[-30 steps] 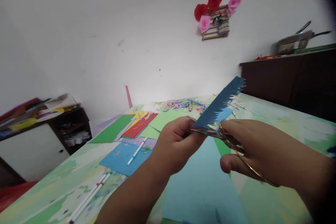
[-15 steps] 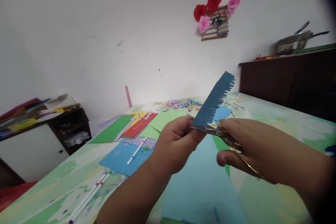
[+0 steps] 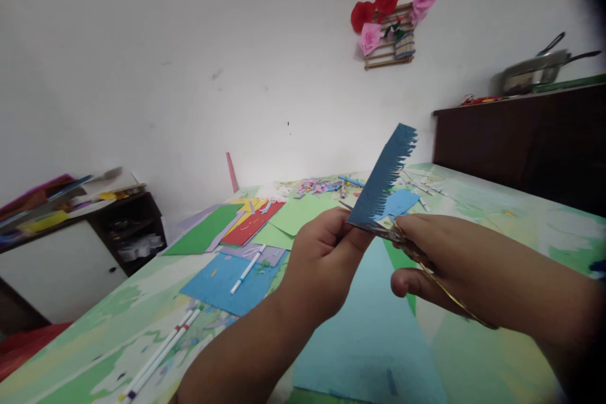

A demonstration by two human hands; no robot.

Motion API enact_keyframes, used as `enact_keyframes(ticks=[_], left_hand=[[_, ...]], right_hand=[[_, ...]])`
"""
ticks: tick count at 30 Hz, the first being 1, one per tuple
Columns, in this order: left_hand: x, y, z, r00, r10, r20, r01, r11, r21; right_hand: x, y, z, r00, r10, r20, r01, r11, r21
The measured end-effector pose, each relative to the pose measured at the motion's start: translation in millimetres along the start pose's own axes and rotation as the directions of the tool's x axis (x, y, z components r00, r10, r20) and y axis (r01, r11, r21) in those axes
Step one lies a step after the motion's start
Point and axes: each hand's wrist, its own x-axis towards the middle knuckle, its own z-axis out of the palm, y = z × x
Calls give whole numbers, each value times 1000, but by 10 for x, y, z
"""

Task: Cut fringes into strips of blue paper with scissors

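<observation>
A strip of dark blue paper (image 3: pixel 381 180), its right edge snipped into a fringe, slants up from my left hand (image 3: pixel 326 259). Thumb and fingers of that hand pinch its lower end. My right hand (image 3: pixel 454 259) grips a pair of scissors (image 3: pixel 386 233) with gold-coloured handles, its fingers through the loops and the thumb below. The blades lie at the lower end of the strip, close to my left fingertips, partly hidden by the paper. Beneath both hands a light blue sheet (image 3: pixel 364 341) lies on the table.
Left of my hands lie a blue sheet (image 3: pixel 213 284) with a white marker (image 3: pixel 248 270), more markers (image 3: pixel 161 353), and red (image 3: pixel 255 224) and green sheets (image 3: pixel 206 231). Paper scraps (image 3: pixel 317 187) are heaped toward the wall. A dark cabinet (image 3: pixel 511 132) stands at right, carrying a pan (image 3: pixel 534 72).
The fringed strip has swung left and more upright in my left hand. The scissor blades have moved slightly at its lower end, and are now more covered by the paper.
</observation>
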Motion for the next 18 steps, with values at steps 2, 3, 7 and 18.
enact_keyframes(ticks=[2, 3, 7, 18], left_hand=[[2, 10, -1, 1000, 0, 11, 0, 1000, 22], [3, 14, -1, 1000, -2, 12, 1, 999, 33], [13, 28, -8, 1000, -3, -5, 3, 998, 57], [49, 35, -42, 998, -61, -21, 61, 998, 18]], right_hand=[[7, 3, 2, 1000, 7, 11, -7, 1000, -4], [11, 6, 2, 1000, 7, 19, -7, 1000, -5], [25, 23, -5, 999, -8, 40, 8, 1000, -6], [38, 7, -1, 999, -25, -27, 25, 999, -26]])
